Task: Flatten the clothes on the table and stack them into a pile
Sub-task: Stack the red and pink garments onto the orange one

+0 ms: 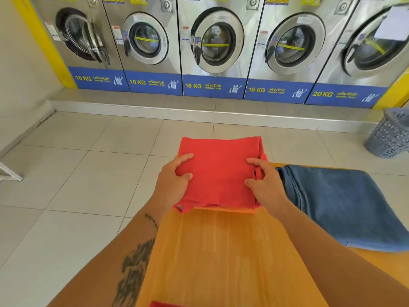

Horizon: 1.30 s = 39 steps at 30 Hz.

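- Head view: folded red shirt at the orange table's twelve o'clock edge.
- My left hand and right hand pinch its side edges, fingers closed on cloth.
- Soft, light, floppy; I judge supporting both sides best.

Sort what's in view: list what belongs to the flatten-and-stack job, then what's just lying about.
Part of the job:
- folded red garment, gripped at its sides by left hand and right hand
- blue garment, lying on the table to the right
- wooden table

Lying about:
- washing machines
- perforated basket on the floor
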Each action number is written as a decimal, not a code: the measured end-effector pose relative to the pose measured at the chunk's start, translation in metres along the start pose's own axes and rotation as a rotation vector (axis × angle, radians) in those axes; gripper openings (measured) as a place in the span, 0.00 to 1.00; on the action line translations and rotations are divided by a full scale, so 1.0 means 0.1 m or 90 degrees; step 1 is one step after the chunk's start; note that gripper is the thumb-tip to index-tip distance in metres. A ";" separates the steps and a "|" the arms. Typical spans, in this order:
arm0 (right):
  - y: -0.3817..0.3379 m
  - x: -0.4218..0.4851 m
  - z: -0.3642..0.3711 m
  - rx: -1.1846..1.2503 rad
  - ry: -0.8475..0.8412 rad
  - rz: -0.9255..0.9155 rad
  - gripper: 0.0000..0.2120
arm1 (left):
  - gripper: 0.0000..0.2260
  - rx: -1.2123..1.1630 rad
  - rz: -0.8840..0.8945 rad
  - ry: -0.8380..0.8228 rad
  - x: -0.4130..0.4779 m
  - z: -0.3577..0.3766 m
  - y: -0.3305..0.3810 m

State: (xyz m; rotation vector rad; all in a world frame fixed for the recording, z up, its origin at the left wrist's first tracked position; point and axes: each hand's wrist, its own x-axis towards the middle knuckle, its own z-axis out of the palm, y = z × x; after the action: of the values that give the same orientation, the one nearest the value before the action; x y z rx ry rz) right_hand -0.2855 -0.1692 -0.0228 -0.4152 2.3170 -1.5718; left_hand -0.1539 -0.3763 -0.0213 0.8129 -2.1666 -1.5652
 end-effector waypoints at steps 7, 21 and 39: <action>0.66 0.23 0.19 -0.386 -0.107 0.064 0.33 | 0.23 0.323 -0.071 -0.043 0.23 0.32 -0.74; 0.60 -0.32 -0.23 -0.296 -0.137 -0.042 0.37 | 0.13 0.188 -0.173 0.024 -0.84 -0.18 -0.28; 0.31 -3.00 -0.09 -0.291 -0.257 0.124 0.16 | 0.23 0.331 -0.191 -0.273 -3.04 -1.00 -0.70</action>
State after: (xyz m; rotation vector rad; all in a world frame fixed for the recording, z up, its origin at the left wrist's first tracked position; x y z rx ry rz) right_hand -0.0183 -0.0298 -0.0209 -0.5333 2.2884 -0.7736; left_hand 0.1574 -0.2752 -0.0389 1.0723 -2.9554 -1.4156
